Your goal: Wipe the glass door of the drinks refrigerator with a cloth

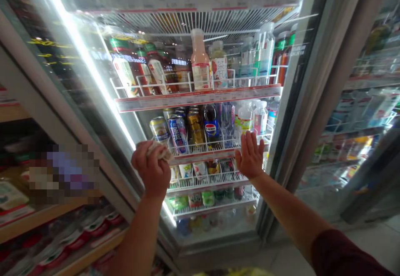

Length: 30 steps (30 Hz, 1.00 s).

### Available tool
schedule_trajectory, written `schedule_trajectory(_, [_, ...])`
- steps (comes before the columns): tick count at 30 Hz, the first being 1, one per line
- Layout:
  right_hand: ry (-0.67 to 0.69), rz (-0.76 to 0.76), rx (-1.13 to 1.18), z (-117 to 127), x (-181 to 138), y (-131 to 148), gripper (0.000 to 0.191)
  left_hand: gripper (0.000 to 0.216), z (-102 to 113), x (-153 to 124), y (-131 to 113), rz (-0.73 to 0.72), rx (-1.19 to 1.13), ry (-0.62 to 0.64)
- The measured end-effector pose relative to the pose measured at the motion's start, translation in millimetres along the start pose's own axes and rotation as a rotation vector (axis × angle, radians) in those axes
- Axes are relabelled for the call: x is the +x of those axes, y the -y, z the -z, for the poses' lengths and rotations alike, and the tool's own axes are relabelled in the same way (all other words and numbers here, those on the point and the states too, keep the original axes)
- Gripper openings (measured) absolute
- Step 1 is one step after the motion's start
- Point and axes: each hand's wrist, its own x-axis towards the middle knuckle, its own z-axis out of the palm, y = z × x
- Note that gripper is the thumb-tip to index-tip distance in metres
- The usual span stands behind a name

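My left hand [152, 168] is closed around a crumpled pale cloth [160, 150] and presses it against the glass door [218, 222] of a drinks cooler, near its lit left edge. My right hand [249, 156] lies flat and open on the same glass, fingers up, at the right side. Behind the glass, level with my hands, a wire shelf [215, 153] holds drink cans [177, 132] and a dark cola bottle [211, 126]. A pale pink bottle [200, 61] stands on the shelf above.
Wooden shelves [46, 217] with packaged goods run along the left. A second cooler door [359, 113] with a grey frame stands at the right. Lower wire racks hold small cups and green packs. Light floor tiles show at bottom right.
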Motion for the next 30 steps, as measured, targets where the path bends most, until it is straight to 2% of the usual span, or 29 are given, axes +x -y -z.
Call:
schedule_trajectory(2, [0.005, -0.001, 0.015, 0.2, 0.1, -0.6, 0.077, 0.043, -4.6, 21.6, -6.5, -0.005, -0.024, -0.010])
schedule_trajectory(3, [0.005, -0.002, 0.025, 0.4, 0.3, -0.7, 0.078, 0.044, -6.4, 22.3, -12.7, -0.015, -0.039, -0.008])
schedule_trajectory(7, [-0.012, 0.009, 0.033, 2.1, 2.5, 0.3, 0.078, 0.041, -11.2, -8.4, -40.9, -0.098, -0.116, 0.070])
schedule_trajectory(9, [-0.022, 0.021, 0.025, 3.3, 4.2, 1.0, 0.078, 0.039, -14.5, -8.6, -46.2, -0.099, -0.136, 0.086])
schedule_trajectory(13, [-0.028, 0.020, 0.004, 4.9, 6.3, 1.4, 0.078, 0.040, -24.1, 34.8, -44.4, -0.017, -0.157, 0.003])
schedule_trajectory(15, [-0.027, 0.022, 0.006, 4.4, 5.9, 1.3, 0.078, 0.042, -27.3, 43.1, -48.0, -0.002, -0.192, -0.020])
schedule_trajectory(17, [-0.024, 0.017, 0.012, 3.2, 4.7, 1.2, 0.077, 0.043, -27.8, 28.5, -57.1, -0.031, -0.220, 0.001])
schedule_trajectory(20, [-0.013, 0.002, 0.028, 1.4, 3.1, 1.3, 0.078, 0.039, -26.8, -7.5, -71.7, -0.138, -0.223, 0.093])
schedule_trajectory(22, [-0.017, 0.002, 0.049, 1.3, 3.2, 1.5, 0.079, 0.036, -28.0, -12.2, -76.1, -0.186, -0.214, 0.118])
schedule_trajectory(27, [-0.046, 0.020, 0.051, 3.5, 5.3, 2.2, 0.077, 0.036, -38.0, 39.3, -76.0, -0.194, -0.216, 0.031])
schedule_trajectory(28, [-0.043, 0.020, 0.050, 3.7, 5.4, 2.2, 0.077, 0.037, -39.3, 42.9, -77.8, -0.187, -0.218, 0.017])
schedule_trajectory(30, [-0.031, 0.013, 0.052, 3.5, 5.1, 2.2, 0.077, 0.036, -40.2, 33.5, -84.8, -0.173, -0.213, 0.022])
